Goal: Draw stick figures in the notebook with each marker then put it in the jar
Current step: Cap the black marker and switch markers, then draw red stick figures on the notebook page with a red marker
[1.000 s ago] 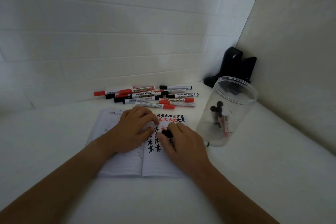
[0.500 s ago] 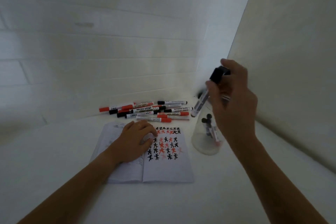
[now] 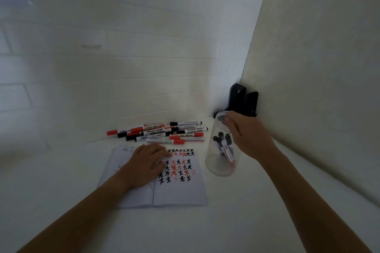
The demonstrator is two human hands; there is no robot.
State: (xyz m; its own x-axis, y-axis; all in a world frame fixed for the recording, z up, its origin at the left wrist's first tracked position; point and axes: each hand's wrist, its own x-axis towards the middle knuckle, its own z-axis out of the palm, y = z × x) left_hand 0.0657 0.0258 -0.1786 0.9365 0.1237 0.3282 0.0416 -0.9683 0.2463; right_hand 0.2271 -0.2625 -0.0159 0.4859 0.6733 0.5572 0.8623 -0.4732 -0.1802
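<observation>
White table (image 3: 257,222), tiled corner. Clear jar (image 3: 221,167) right of the notebook (image 3: 181,193) holds capped markers (image 3: 225,147). Right hand (image 3: 249,136) at the rim, grip loosely apart, apparently empty. Left hand (image 3: 145,165) flat on the page.

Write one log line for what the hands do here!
right hand: open over clear plastic jar | left hand: flat on open white notebook | markers in jar

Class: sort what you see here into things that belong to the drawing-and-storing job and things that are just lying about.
Belongs: notebook, loose markers, jar, markers in jar, left hand, right hand.
Lying about: black object in the corner.
</observation>
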